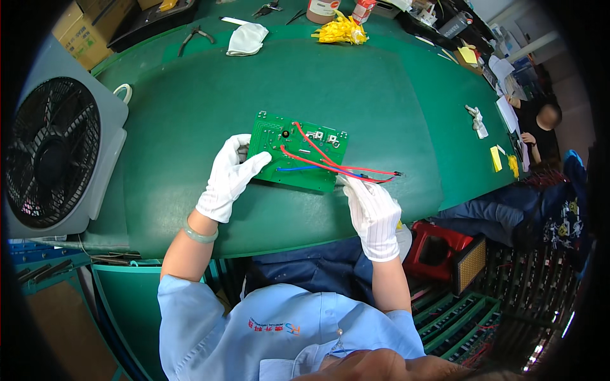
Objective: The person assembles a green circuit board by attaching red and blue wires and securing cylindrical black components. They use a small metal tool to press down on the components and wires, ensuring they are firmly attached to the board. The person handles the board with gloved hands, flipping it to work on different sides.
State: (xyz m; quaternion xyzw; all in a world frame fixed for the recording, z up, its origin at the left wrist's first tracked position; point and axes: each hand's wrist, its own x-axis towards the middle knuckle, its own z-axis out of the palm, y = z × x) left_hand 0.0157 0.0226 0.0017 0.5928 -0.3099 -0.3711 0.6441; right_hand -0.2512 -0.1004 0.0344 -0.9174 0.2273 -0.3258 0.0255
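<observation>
A green circuit board [298, 143] is held a little above the green mat, tilted slightly. Red wires [311, 157] and a blue wire [295, 169] run across its face and stick out past its right edge. My left hand [230, 173], in a white glove, grips the board's left edge with the thumb on top; the fingers behind it are hidden. My right hand [372, 216], in a striped white glove, closes at the board's lower right corner, under the wire ends. Whether its fingers also pinch the wires, I cannot make out.
A grey box fan [60, 152] stands at the left. Along the far edge lie pliers [196, 39], a white face mask [247, 39] and a bundle of yellow strips [340, 30]. Another person [539, 127] sits at the right beside papers. A red stool [438, 251] is near my right arm.
</observation>
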